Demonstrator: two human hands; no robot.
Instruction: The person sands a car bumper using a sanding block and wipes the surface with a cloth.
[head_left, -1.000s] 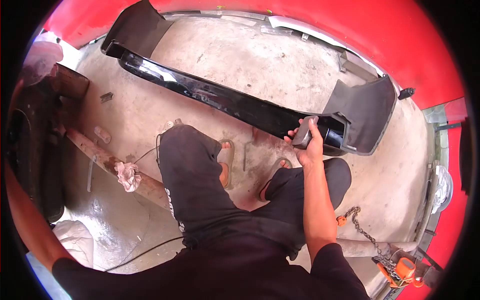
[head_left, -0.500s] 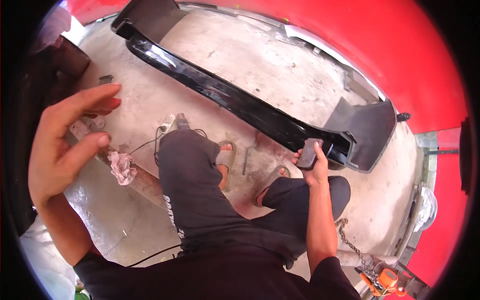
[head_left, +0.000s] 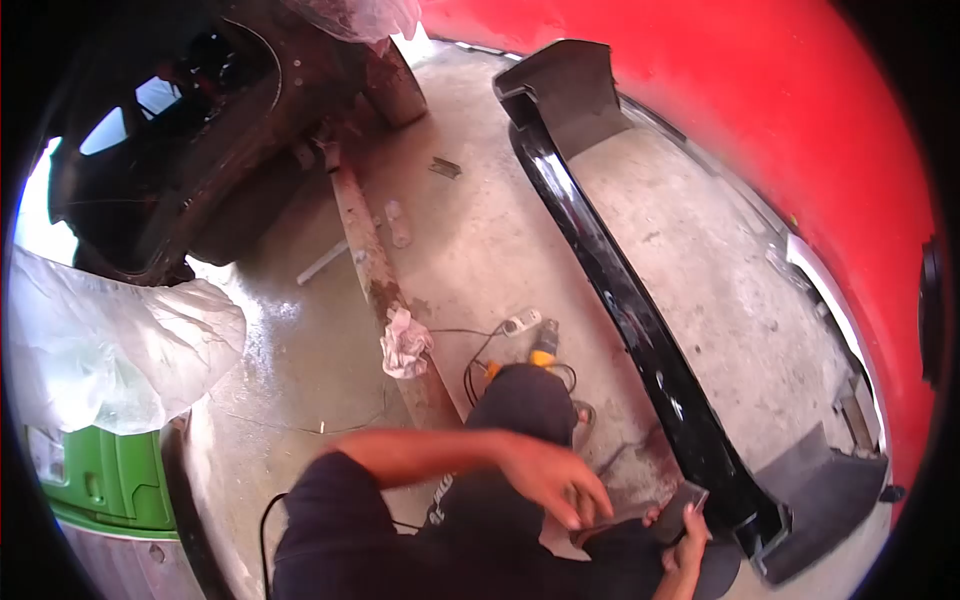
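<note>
My left hand (head_left: 560, 482) reaches across above my lap, its fingers loosely bent and apart, with nothing visible in them. It is slightly blurred. Close to it on the right, my right hand (head_left: 684, 545) is wrapped round a dark grey block (head_left: 683, 510). The block is beside the lower end of a long, glossy black bumper-like part (head_left: 625, 300), which lies on the concrete floor. Whether the block touches that part cannot be made out.
A crumpled pinkish paper (head_left: 407, 345) rests on a rusty beam (head_left: 368, 250). A power strip (head_left: 522, 321), cables and a yellow-and-dark tool (head_left: 545, 343) lie near my knee. Plastic sheeting (head_left: 130, 340), a green panel (head_left: 115, 480), a dark car body (head_left: 160, 190) and a red surface (head_left: 760, 110) surround the floor.
The view has turned left. My left hand has come from the left side across my lap, close to my right hand. My right hand still holds the block.
</note>
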